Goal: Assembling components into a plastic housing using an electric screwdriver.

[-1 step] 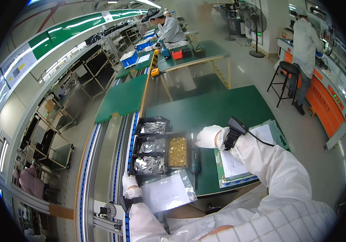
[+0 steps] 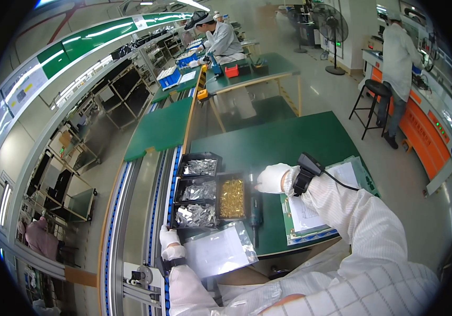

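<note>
Left grip [image 2: 169, 238] shifted slightly; silvery parts [image 2: 196, 215] jumbled.

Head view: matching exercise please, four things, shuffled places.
1. White-gloved left hand
2. Small gold-coloured metal parts
3. Dark slim cylindrical tool
4. Black round-seated stool

A. On the floor
B. Left of the clear-sleeved white sheet
C. Inside the rightmost black bin
D. On the green table, right of that bin

Pairs: 1-B; 2-C; 3-D; 4-A

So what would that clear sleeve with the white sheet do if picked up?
The clear sleeve will probably flex, since it looks thin and flat. Its glare hints at a smooth, perhaps slippery surface.
</note>
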{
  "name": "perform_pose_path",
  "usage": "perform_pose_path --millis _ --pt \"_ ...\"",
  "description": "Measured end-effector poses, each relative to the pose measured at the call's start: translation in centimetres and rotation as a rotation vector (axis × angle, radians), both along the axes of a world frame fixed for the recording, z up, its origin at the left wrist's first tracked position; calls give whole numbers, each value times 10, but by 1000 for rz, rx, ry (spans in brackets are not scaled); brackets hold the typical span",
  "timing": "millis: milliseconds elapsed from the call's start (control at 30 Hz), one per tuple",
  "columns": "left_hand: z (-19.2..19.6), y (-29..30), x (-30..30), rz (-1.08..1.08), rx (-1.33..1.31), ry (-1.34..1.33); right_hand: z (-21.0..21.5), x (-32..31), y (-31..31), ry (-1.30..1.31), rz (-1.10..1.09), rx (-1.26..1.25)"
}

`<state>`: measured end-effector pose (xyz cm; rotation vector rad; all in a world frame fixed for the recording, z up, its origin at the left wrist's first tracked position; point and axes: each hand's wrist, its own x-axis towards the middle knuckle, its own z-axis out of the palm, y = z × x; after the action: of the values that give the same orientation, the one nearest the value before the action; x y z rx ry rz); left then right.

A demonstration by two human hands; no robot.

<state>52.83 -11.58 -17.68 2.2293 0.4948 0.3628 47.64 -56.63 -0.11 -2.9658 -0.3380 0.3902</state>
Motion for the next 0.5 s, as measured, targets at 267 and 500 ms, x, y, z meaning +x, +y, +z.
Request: perform_pose_path --millis 267,500 --pt "7 0 4 34 -188 -297 3 -2 1 -1 -7 20" --pt "38 -36 -17 -36 -152 -514 4 -3 1 -6 -30 30"
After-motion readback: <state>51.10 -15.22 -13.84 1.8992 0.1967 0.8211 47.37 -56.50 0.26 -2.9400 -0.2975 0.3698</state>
